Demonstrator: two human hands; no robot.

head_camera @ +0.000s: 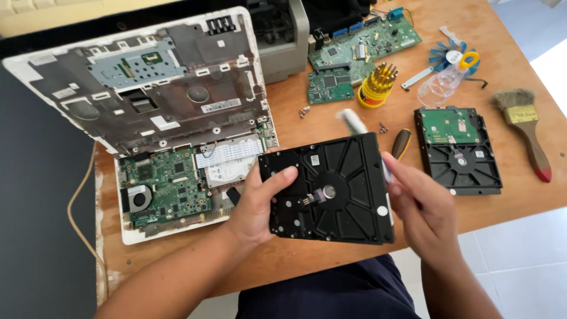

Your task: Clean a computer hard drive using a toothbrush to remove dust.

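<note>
Nearest the wearer, above the wooden table [307,260]: black hard drive [328,189], ribbed metal underside up, clasped at its left edge by left hand [257,207]; right hand [416,204] grips a blurred white tool [354,122] at its right edge. Beyond: second hard drive [458,150], opened white laptop [159,118], yellow screwdriver-bit holder [377,86]

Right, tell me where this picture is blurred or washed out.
Head view: the white tool above the black hard drive is smeared by motion blur, as are the right hand fingers; the left hand and the opened laptop are sharp; the floor at the right edge is blown out by daylight.
</note>
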